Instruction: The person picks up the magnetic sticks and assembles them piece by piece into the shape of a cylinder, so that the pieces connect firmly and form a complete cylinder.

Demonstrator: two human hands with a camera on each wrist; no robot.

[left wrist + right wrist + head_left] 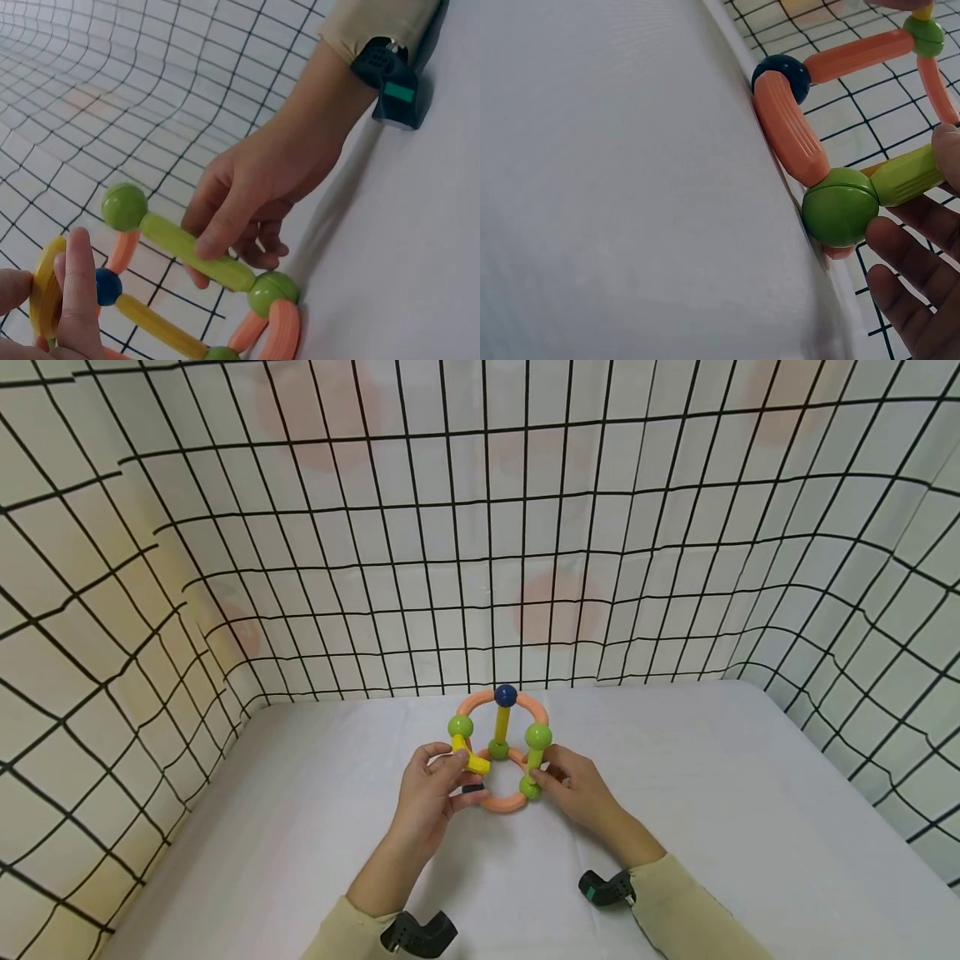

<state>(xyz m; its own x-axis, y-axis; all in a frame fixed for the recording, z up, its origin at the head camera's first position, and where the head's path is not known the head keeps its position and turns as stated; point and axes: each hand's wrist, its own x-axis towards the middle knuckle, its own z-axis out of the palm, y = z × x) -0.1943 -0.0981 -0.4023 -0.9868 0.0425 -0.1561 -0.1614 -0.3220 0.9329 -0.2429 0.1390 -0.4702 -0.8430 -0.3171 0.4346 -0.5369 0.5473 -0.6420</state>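
A frame of magnetic balls and sticks stands on the white-covered table. My left hand (429, 793) pinches a curved yellow stick (477, 765) between thumb and fingers, just below the upper left green ball (461, 727). With thumb and fingers, my right hand (579, 783) holds the upright lime-green stick (196, 251) between an upper green ball (124, 207) and a lower one (841, 207). An upright yellow stick (502, 725) at the back carries a dark blue ball (506, 696). Curved orange sticks (789, 127) join the balls above and below. Left fingers partly cover the lower blue ball (781, 78).
White cloth covers the table (300, 827). A black wire grid (487, 560) with white sheeting behind it encloses the back and both sides. Each wrist bears a black camera (606, 888) near the cuff of a beige sleeve (697, 914).
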